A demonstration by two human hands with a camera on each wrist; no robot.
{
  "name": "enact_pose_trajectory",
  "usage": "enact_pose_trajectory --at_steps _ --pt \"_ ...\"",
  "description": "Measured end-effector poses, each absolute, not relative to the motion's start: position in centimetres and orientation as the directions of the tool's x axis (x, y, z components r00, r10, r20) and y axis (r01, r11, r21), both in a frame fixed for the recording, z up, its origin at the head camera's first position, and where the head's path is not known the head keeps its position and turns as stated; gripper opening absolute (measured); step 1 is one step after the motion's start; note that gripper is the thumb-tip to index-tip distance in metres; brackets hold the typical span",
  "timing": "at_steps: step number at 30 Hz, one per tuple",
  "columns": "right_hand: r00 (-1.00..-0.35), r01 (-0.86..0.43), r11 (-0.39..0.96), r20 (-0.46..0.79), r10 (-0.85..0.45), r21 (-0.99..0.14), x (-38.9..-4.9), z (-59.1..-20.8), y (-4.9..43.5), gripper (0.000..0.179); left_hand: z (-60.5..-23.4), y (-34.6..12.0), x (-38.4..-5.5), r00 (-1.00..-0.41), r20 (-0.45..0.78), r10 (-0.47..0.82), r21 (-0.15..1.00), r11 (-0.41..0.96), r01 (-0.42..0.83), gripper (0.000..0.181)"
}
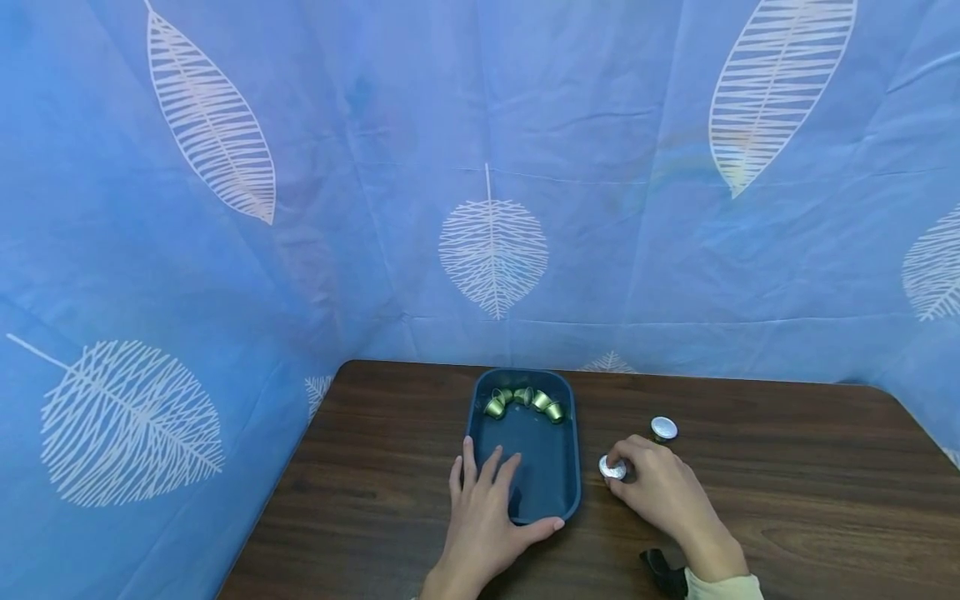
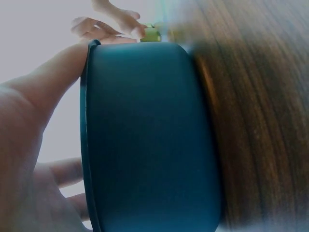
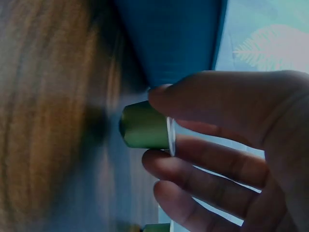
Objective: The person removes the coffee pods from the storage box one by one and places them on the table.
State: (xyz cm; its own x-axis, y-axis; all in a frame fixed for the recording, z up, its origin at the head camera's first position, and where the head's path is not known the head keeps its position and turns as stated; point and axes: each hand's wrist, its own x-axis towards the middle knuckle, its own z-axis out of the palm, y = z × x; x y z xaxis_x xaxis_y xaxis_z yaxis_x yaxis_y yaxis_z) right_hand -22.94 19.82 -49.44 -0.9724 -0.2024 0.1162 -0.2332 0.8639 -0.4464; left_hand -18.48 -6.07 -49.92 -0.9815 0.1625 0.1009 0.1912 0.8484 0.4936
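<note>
My right hand [image 1: 660,487] pinches a green coffee capsule [image 3: 145,126] between thumb and fingers, its silver foil lid [image 1: 612,472] facing up, just right of the tray. Whether the capsule touches the table I cannot tell. A second coffee capsule [image 1: 663,429] stands lid up beyond that hand. My left hand [image 1: 483,521] lies over the near left corner of a dark blue tray [image 1: 576,467], fingers spread, thumb along the near rim. In the left wrist view the tray wall [image 2: 149,135] fills the middle. Several green capsules [image 1: 553,412] lie tipped at the tray's far end.
The dark wooden table [image 1: 787,483] extends to both sides of the tray. Behind it hangs a blue cloth [image 1: 600,208] with white leaf prints. A black strap [image 1: 663,575] is by the right wrist, near a pale sleeve [image 1: 723,587].
</note>
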Motion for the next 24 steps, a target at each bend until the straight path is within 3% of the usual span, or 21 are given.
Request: enact_pose_trajectory --at_steps 24 --pt "-0.966 -0.249 0.868 0.169 -0.194 -0.43 -23.28 -50.56 20.07 0.021 -49.99 -6.16 -18.54 -0.982 0.089 0.169 0.49 0.851 0.19 0.095"
